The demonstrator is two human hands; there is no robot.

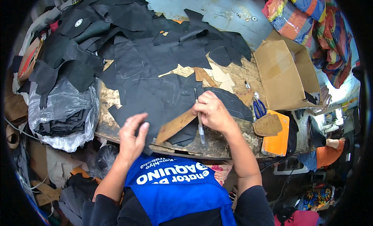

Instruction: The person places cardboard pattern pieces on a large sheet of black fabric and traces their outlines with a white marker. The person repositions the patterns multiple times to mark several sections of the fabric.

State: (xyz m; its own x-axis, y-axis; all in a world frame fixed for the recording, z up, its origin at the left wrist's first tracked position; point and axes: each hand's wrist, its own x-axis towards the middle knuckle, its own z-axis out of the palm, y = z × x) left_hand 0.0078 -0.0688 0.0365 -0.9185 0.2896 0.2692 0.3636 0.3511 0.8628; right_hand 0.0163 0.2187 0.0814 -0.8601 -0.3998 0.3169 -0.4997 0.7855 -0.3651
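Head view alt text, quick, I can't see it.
The right hand grips a pen and apparently a tan strip over black sheets on a worn table; the left hand is empty. Blue-handled scissors and an open cardboard box are to the right, a clear plastic bag of black pieces to the left.

Bright light glares at right, beyond a worn wooden table

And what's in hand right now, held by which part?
Right hand: a pen, gripped around its middle, and apparently a brown strip, by its upper right end. Left hand: nothing visibly held.
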